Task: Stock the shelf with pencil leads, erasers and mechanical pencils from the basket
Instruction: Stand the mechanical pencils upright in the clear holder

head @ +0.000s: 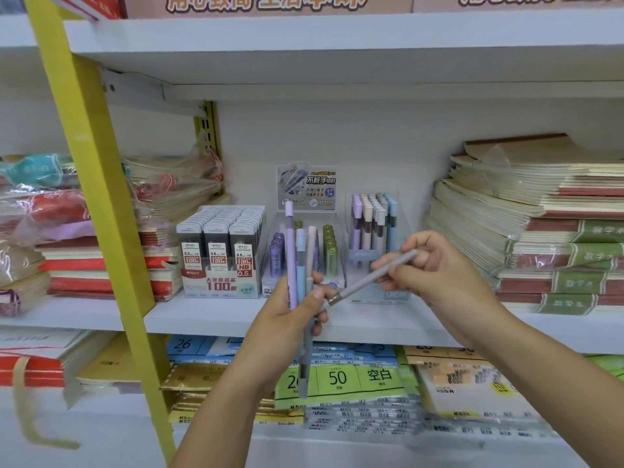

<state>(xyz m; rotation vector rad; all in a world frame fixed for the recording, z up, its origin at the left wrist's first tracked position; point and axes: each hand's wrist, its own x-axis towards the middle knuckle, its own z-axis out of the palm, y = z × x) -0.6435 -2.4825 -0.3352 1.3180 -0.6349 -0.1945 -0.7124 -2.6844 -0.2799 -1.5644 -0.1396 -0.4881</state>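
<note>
L hand mid-frame grips upright pencils, R hand beside it pinches slanted grey pencil, wrist bent.

The left hand is gripping a bunch of pencils, purple, blue, pink and grey, standing nearly upright. The right hand is pinching a grey pencil at a slant, its lower end touching the left thumb. Behind them, on the white shelf, a box of black lead cases, a clear rack of lead tubes and a clear stand of pencils are sitting side by side, with stacked notebooks lying to the right.
</note>
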